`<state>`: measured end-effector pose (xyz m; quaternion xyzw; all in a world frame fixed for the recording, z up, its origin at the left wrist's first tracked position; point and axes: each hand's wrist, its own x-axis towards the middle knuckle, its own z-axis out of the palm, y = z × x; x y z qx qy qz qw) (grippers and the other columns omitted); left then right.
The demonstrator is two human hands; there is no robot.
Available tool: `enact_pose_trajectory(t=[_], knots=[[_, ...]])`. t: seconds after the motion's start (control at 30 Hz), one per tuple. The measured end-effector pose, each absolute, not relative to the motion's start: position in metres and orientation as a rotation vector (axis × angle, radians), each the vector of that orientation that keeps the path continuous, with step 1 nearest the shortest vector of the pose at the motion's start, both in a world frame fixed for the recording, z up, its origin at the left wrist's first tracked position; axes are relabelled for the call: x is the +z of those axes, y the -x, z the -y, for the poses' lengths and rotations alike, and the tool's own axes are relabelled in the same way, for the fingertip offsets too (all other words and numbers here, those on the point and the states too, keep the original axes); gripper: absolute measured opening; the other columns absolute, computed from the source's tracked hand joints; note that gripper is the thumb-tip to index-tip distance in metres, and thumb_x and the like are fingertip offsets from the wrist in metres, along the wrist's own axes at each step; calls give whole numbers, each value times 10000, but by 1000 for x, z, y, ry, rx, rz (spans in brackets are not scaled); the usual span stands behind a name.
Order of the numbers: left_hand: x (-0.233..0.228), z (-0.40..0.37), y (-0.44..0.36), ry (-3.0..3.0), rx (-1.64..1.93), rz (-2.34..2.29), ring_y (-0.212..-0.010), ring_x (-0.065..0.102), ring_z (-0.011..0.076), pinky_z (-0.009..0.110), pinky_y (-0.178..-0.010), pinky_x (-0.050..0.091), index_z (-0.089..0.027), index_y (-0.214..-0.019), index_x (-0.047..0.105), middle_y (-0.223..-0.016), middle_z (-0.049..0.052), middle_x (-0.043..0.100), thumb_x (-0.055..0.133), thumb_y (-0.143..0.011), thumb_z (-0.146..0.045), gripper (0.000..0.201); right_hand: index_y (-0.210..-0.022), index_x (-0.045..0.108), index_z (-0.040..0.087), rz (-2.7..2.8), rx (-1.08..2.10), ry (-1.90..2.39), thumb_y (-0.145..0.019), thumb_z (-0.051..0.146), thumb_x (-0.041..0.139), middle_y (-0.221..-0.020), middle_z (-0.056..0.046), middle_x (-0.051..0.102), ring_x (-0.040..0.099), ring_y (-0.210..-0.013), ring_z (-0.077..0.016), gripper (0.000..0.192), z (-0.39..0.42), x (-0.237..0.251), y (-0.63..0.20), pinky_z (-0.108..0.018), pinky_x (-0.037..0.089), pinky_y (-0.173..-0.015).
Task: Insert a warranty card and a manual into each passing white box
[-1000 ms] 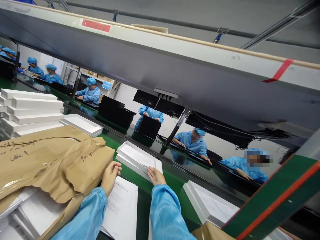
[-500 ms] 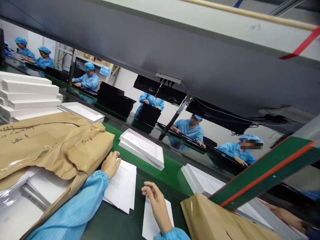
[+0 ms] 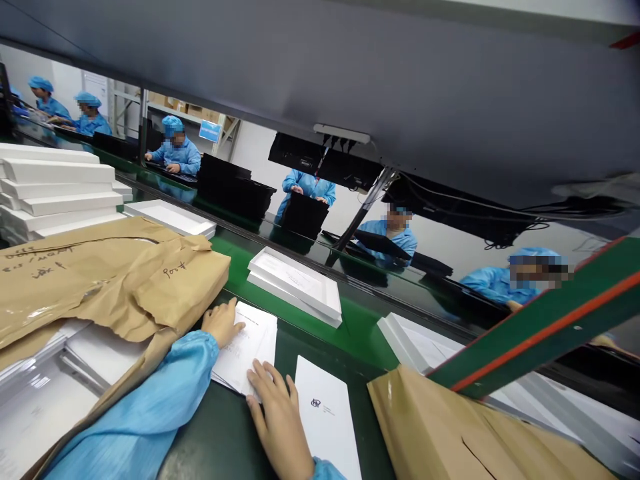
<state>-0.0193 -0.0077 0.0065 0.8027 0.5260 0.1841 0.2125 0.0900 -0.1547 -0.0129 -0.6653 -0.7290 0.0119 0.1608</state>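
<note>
On booklets (image 3: 245, 347), both hands now.

The conveyor belt (image 3: 360, 330) is bright green, and everything here is told from it. On it lies a white tray (image 3: 295, 285). At its near edge a white booklet (image 3: 245, 347) carries grey print, and beside that a white leaflet (image 3: 327, 417) bears a small dark logo. Left of the belt, brown wrapping paper (image 3: 100, 280) shows dark handwritten marks; a stack of white trays (image 3: 60, 193) rises behind it. The sleeve (image 3: 145, 413) is light blue. Beyond the belt, workers (image 3: 177, 152) wear blue coats and caps beside black panels (image 3: 235, 197). To the right, a green bar (image 3: 540, 340) has a red stripe.
</note>
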Motion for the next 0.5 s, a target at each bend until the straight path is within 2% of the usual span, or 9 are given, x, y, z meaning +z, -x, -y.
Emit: enact_pose_trajectory(t=[0.17,0.33,0.5], knots=[[7,-1,23,-2076,510,-1409,-1003,446,261,383,-808,297,-161,-1218,236,-1072,146,510,327,-738,-351,524,-1084,443,291,2062,72,1911,-789,259,347,-1213,2,402,331,-1107,-234,312,155,-12,-92,-491,230,-879],[1,-6,21,-1974,618,-1454,-1056,385,308,456,-839,230,-186,-1194,292,-1110,151,486,392,-711,-303,507,-1083,439,293,2054,90,1936,-781,245,352,-1223,9,387,316,-1113,-238,318,155,-9,-90,-499,218,-879],[-6,-20,23,-1722,733,-1315,-1039,427,246,342,-870,261,-129,-1184,308,-1036,133,549,419,-698,-303,528,-1085,428,298,2064,70,1934,-777,234,354,-1230,20,377,309,-1117,-233,323,155,-12,-91,-499,213,-885]])
